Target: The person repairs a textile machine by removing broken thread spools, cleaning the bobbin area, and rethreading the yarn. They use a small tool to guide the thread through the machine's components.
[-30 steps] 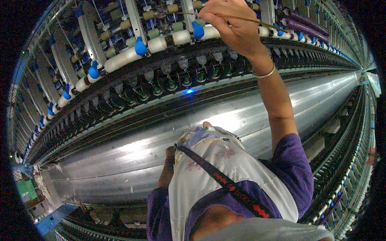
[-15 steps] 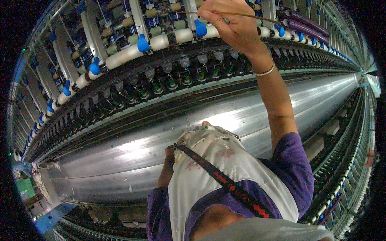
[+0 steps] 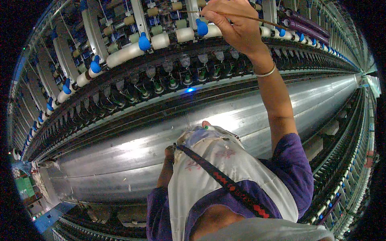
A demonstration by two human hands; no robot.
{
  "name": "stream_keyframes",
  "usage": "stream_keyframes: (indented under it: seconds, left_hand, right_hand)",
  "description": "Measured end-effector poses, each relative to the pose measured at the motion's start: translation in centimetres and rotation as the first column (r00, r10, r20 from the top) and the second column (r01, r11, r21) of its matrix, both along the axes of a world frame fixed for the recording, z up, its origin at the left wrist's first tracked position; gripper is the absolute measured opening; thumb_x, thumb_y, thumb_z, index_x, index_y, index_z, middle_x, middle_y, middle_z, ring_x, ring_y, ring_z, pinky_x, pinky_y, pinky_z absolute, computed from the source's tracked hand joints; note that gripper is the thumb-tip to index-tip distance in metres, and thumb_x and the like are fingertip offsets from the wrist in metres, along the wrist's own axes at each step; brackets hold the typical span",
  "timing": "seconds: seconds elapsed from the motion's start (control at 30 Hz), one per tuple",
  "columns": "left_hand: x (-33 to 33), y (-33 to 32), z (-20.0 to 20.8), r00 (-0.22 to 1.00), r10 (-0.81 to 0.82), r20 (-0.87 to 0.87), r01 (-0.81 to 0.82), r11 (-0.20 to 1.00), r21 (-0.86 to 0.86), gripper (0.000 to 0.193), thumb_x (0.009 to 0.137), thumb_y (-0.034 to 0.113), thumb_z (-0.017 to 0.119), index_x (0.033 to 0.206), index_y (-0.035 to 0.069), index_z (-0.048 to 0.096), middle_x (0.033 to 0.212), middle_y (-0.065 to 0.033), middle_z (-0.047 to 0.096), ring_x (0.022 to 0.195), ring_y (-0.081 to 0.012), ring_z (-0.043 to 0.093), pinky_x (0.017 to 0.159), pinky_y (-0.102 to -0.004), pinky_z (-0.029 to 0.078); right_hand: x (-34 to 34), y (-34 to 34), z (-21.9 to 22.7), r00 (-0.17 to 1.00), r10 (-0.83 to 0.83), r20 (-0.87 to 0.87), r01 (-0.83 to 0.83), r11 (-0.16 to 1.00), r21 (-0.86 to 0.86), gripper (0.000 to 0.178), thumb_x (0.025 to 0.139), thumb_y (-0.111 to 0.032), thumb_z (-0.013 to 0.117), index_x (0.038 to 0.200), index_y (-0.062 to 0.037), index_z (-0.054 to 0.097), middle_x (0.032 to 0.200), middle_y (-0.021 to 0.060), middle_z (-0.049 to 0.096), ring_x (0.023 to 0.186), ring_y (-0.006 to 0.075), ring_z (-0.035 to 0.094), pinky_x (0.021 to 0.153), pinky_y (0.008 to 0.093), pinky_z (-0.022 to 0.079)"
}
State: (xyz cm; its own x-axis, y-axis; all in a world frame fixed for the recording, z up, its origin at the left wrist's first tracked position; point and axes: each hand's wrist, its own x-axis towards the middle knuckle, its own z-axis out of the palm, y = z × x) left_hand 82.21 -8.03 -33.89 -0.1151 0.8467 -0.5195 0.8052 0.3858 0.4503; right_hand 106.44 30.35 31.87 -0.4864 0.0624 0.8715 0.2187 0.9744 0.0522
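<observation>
At the top, my right hand (image 3: pixel 235 26) is closed in a pinch on a thin brown rod (image 3: pixel 257 19). The rod runs across in front of the spinning frame's rollers, its thin end pointing left. Below that hand is a row of white rollers (image 3: pixel 185 35) with blue knobs (image 3: pixel 202 28) between them. My left hand (image 3: pixel 169 152) is low, beside my white apron (image 3: pixel 225 160), which hides most of it. Past the bunched apron edge a fingertip shows beside a small green-ringed tube end (image 3: pixel 207 127); whether the left fingers hold it, I cannot tell.
A row of dark spindles with green parts (image 3: pixel 173 83) runs under the rollers. Nearer me lies a long shiny metal cover (image 3: pixel 140 150). Purple tubes (image 3: pixel 307 30) rest at the upper right. Another machine row (image 3: pixel 341 176) stands behind me on the right.
A bright blue light now shows on the rail below the spindles. Bluish colour appears at the bunched apron top. My right hand and the rod have barely shifted.
</observation>
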Motion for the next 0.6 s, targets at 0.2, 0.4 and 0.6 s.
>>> stream_keyframes:
  seconds: [0.2, 0.4, 0.6]
  left_hand:
    - [-0.1, 0.0, -0.1, 1.000, -0.001, 0.006, 0.001, 1.000, 0.002, 0.016, 0.086, 0.012, 0.056, 0.094, 0.002, 0.066, 0.084, -0.0055, 0.065, 0.075, -0.0161, 0.058, 0.068, -0.0272, 0.047]
    - [-0.2, 0.0, 0.0, 1.000, 0.003, 0.007, -0.003, 1.000, 0.000, 0.016, 0.086, 0.011, 0.056, 0.094, 0.002, 0.066, 0.084, -0.0051, 0.065, 0.075, -0.0156, 0.058, 0.068, -0.0268, 0.047]
    - [-0.5, -0.2, 0.1, 1.000, 0.009, 0.010, -0.009, 1.000, 0.002, 0.016, 0.086, 0.011, 0.056, 0.095, 0.002, 0.066, 0.084, -0.0047, 0.065, 0.075, -0.0152, 0.058, 0.068, -0.0263, 0.047]
  right_hand:
    - [-0.5, 0.4, -0.2, 0.998, 0.041, -0.036, -0.040, 0.999, 0.035, 0.014, 0.083, -0.011, 0.061, 0.072, -0.0032, 0.061, 0.072, 0.0074, 0.063, 0.073, 0.0243, 0.057, 0.070, 0.0373, 0.042]
    - [-0.6, 0.2, 0.0, 1.000, 0.019, -0.004, -0.019, 0.999, 0.040, 0.015, 0.083, -0.012, 0.061, 0.071, -0.0032, 0.061, 0.072, 0.0069, 0.062, 0.073, 0.0241, 0.057, 0.068, 0.0377, 0.044]
    - [-1.8, -0.6, 1.5, 0.981, -0.119, 0.154, 0.057, 0.934, 0.353, 0.011, 0.078, -0.011, 0.064, 0.070, -0.0041, 0.062, 0.072, 0.0050, 0.061, 0.073, 0.0227, 0.058, 0.068, 0.0369, 0.043]
